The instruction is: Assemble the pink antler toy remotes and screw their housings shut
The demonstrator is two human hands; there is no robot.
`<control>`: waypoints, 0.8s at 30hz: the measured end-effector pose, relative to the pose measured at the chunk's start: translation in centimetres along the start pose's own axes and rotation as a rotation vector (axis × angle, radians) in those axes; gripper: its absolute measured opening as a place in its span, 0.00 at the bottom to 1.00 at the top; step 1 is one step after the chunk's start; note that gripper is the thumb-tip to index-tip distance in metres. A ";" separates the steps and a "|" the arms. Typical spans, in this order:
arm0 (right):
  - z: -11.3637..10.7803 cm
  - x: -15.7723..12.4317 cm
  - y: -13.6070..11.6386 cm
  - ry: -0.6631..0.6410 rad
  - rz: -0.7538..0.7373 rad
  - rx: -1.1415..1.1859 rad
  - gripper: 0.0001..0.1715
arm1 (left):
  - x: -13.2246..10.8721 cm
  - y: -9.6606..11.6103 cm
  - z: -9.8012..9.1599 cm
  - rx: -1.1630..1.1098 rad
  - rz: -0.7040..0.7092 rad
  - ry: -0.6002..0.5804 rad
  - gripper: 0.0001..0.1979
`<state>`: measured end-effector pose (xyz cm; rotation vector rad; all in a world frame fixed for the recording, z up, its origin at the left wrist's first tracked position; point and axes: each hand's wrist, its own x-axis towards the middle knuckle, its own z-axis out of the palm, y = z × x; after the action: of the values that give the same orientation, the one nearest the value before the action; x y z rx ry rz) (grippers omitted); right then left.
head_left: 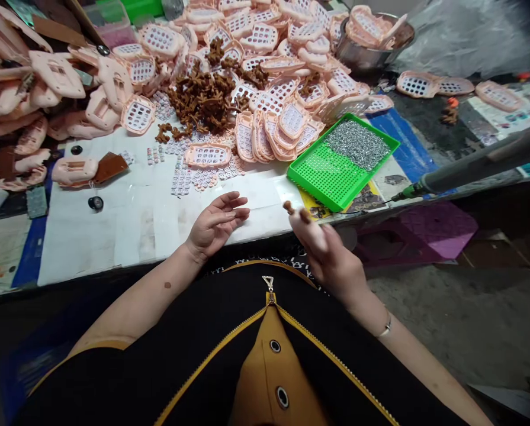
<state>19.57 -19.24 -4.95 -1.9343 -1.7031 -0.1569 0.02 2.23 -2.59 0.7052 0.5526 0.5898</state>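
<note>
My left hand (215,225) hovers above the front of the white work surface (149,231), palm turned inward. Its fingers are loosely bent and apart, with nothing visible in them. My right hand (338,260) is at the table edge, just in front of the green tray (324,192), its fingers closed on a small brown plastic piece (288,207). Motion blurs that piece and the whitish fingertips around it. A pile of similar brown pieces (202,97) lies farther back. Near it are a pink plastic shell with a button grid (208,155) and small printed button pieces (181,180).
Many pink shells (260,36) are heaped at the back, with more pink housings (58,74) at left. Small screws (360,142) fill the tray's far part. A dark powered screwdriver (478,160) hangs in from the right. A metal bowl (366,56) stands at the back right.
</note>
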 end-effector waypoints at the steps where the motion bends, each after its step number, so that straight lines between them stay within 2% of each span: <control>1: 0.1 0.2 0.0 -0.004 -0.009 -0.036 0.48 | 0.0 0.1 0.2 0.007 -0.004 0.010 0.20; 4: 0.4 1.2 -0.4 0.030 -0.065 -0.193 0.46 | -0.2 0.6 1.6 0.075 -0.083 0.017 0.21; 7: 0.7 3.0 -1.3 0.071 -0.126 -0.251 0.47 | -0.5 0.5 4.1 0.211 -0.211 -0.050 0.26; 10: 1.0 4.7 -2.2 0.097 -0.200 -0.219 0.45 | -0.5 -0.3 5.9 0.326 -0.177 -0.108 0.30; 12: 1.3 5.4 -2.5 0.070 -0.226 -0.138 0.43 | -0.4 -0.9 6.1 0.376 -0.120 -0.087 0.32; 16: 2.0 5.8 -2.4 -0.130 -0.100 0.275 0.39 | -0.8 -1.3 5.1 0.493 0.032 -0.084 0.38; 19: 2.5 6.1 -2.3 -0.263 0.018 0.609 0.34 | -1.3 -1.1 4.9 0.615 0.177 -0.116 0.36; 21: 2.9 6.5 -2.5 -0.342 0.104 0.848 0.31 | -1.4 -0.9 4.9 0.620 0.246 -0.134 0.35; 24: 3.4 6.8 -2.8 -0.450 0.349 1.306 0.31 | -1.1 -0.7 4.7 0.516 0.173 -0.202 0.34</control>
<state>17.29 -11.49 -3.93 -1.1824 -1.0948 1.2673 2.44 -0.93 0.19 1.2961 0.4596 0.5315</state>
